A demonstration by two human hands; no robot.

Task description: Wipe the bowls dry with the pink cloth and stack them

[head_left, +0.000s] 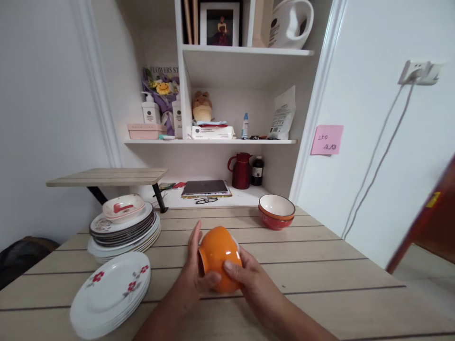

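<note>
An orange bowl (221,251) is tilted on its side above the wooden table, held between both hands. My left hand (196,270) grips its left side, fingers up along the rim and thumb on the lower front. On the right side, my right hand (247,271) holds it with the thumb across the orange surface. A whitish edge shows behind the bowl near my right fingers; what it belongs to is hidden. Farther back on the right, an orange bowl with a white inside (277,206) is nested in a red bowl (277,222).
Floral white plates (110,293) are stacked at the front left. Behind them, a taller plate stack (122,227) carries a square bowl (123,207), partly beneath a small raised shelf (106,176). Glasses (206,201), a laptop (206,187) and a red jug (241,171) lie or stand behind.
</note>
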